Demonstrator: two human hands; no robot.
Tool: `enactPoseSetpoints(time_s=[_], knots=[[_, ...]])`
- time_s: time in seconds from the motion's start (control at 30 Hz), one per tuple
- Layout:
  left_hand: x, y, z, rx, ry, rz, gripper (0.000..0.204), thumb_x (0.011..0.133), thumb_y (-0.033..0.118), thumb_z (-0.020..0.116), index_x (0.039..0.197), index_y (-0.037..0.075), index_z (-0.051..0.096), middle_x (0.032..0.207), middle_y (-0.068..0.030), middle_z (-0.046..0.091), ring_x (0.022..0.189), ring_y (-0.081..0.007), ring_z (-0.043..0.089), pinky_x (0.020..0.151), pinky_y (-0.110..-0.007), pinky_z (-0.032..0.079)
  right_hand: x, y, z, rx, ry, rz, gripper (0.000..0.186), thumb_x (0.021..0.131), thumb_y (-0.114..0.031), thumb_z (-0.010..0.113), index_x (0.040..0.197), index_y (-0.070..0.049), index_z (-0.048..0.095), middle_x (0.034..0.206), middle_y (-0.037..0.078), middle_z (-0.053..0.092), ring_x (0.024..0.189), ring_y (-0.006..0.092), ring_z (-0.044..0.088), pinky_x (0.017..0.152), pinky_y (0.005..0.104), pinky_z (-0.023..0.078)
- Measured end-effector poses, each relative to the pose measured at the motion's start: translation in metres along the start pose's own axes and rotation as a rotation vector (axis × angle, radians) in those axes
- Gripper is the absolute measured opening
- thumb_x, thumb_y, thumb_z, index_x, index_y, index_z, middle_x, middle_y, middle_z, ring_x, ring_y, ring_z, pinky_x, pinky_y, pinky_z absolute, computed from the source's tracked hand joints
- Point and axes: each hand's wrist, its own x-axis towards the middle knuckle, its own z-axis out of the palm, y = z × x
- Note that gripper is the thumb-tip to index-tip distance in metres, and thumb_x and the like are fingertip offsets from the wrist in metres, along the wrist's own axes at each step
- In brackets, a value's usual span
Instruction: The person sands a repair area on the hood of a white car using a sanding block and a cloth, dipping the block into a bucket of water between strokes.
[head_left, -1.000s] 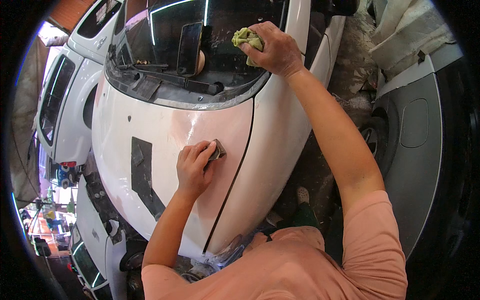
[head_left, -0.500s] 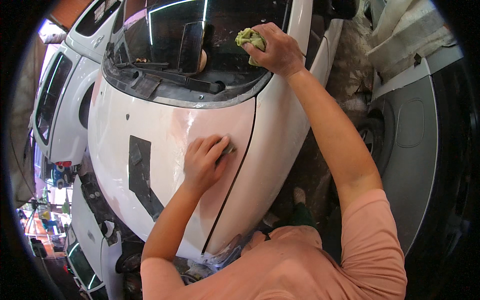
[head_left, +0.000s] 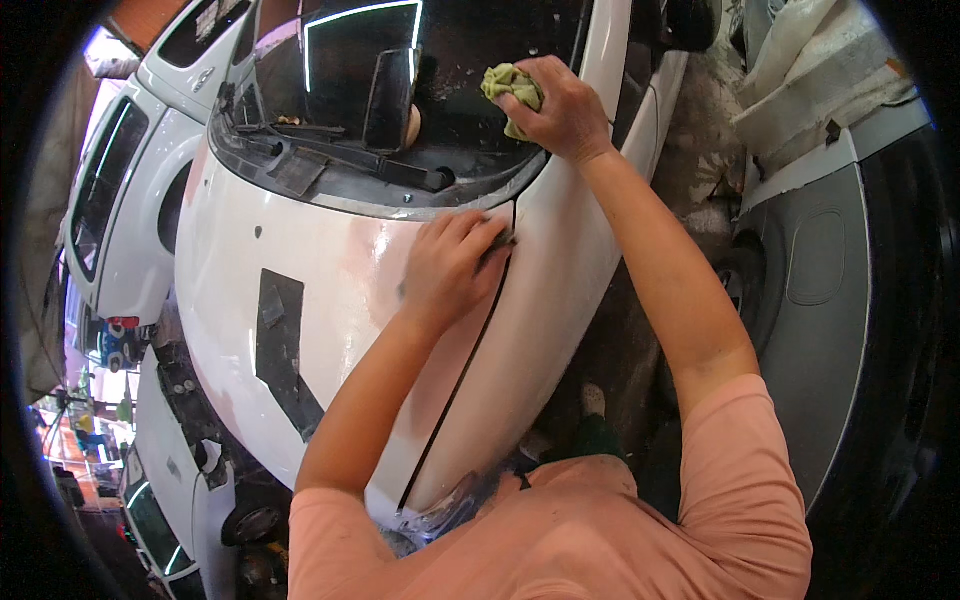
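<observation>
Dirty grey floor [head_left: 698, 140] borders a glossy white, curved car hood [head_left: 310, 225] with pinkish patches [head_left: 372, 262]. The left hand [head_left: 455, 262], palm down, curls around a small dark block [head_left: 499, 238], partly hidden, at the hood's rear right corner. The right hand [head_left: 566, 108], arm stretched farther forward, grips a crumpled yellow-green cloth [head_left: 512, 88] over the dark glass windshield [head_left: 455, 130].

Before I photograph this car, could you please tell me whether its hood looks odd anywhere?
Yes: the white hood looks unevenly coloured, with a pinkish patch near the windshield and a dark angular patch farther left.
</observation>
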Motion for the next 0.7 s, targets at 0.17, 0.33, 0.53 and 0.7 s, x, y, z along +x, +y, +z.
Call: enactPoseSetpoints(time_s=[0.17,0.33,0.53,0.7], knots=[[-0.011,0.007,0.004,0.001,0.059,-0.02,0.039,0.085,0.015,0.082,0.122,0.009,0.074,0.119,-0.0103,0.072,0.103,-0.0345,0.066,0.092,-0.045,0.054,-0.003,-0.009,-0.013,0.114,-0.058,0.172,0.047,0.091,-0.039,0.076,0.126,-0.008,0.07,0.11,0.016,0.071,0.104,0.0332,0.073,0.089,0.0427,0.061],[-0.118,-0.017,-0.044,0.061,0.118,-0.274,0.031,0.09,0.017,0.078,0.12,0.01,0.074,0.115,-0.0077,0.073,0.104,-0.0328,0.066,0.091,-0.045,0.054,-0.045,-0.112,-0.053,0.417,-0.256,0.13,0.06,0.09,-0.026,0.078,0.147,-0.015,0.063,0.128,0.017,0.068,0.114,0.0354,0.069,0.097,0.0436,0.058],[-0.118,-0.027,-0.042,0.013,0.19,-0.428,0.03,0.095,0.024,0.075,0.12,0.008,0.074,0.112,-0.0098,0.073,0.102,-0.0346,0.066,0.09,-0.044,0.054,-0.191,-0.225,-0.042,0.232,-0.314,0.001,0.048,0.082,-0.025,0.083,0.128,-0.016,0.075,0.138,0.012,0.064,0.125,0.0333,0.063,0.109,0.0487,0.049],[-0.123,-0.022,-0.037,0.082,0.223,-0.408,0.032,0.094,0.026,0.076,0.121,0.009,0.074,0.113,-0.0097,0.073,0.103,-0.0344,0.066,0.091,-0.046,0.054,-0.195,-0.227,-0.047,0.012,-0.368,-0.117,0.044,0.076,-0.03,0.085,0.117,-0.016,0.076,0.14,0.008,0.065,0.135,0.0295,0.055,0.114,0.052,0.038]])
